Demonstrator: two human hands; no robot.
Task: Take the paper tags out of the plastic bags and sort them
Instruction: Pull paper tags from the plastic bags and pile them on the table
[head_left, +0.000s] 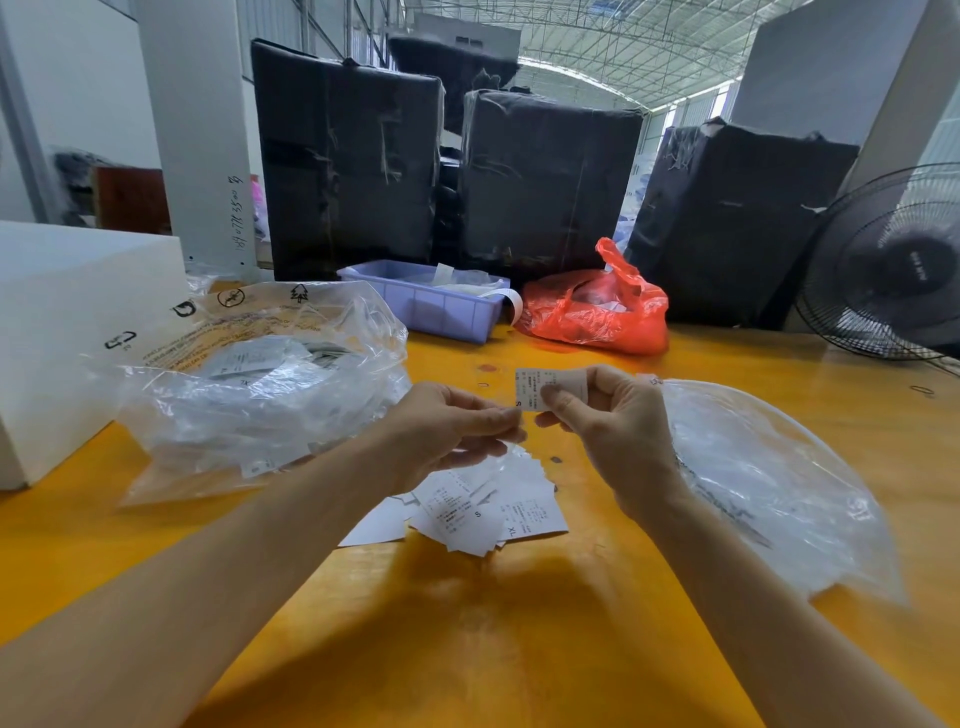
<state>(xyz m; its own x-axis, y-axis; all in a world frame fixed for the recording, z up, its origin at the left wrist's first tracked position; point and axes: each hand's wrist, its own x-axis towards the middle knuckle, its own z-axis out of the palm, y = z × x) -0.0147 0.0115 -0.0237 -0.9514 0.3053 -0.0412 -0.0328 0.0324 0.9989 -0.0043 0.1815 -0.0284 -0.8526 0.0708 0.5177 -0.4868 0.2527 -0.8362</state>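
Paper tags (530, 387), a small white stack printed with text and marked "S", are held above the yellow table (597, 649), over the loose tag pile (467, 506). Right hand (608, 421): fingers curled, thumb and forefinger pinching the stack from its right side. Left hand (452, 426): fingers drawn together, fingertips meeting at the stack's lower left corner; whether it grips the tags or something else cannot be determined.

Loose tag pile: white slips scattered flat on the table beneath both hands, markings "S" and "XL" legible.

Left of the pile: a crumpled clear plastic bag (249, 395) with printed symbols, more tags visible inside. Beyond it to the left stands a white box (57, 322).

Right of the pile: a second clear plastic bag (769, 488) lying flat, partly under the right wrist.

Behind the pile, at the table's far side: a lilac tray (431, 306) holding pale material, and just beside it a red plastic bag (597, 312). Black wrapped bundles (545, 176) stand behind these. A black fan (893, 265) stands at the far right.
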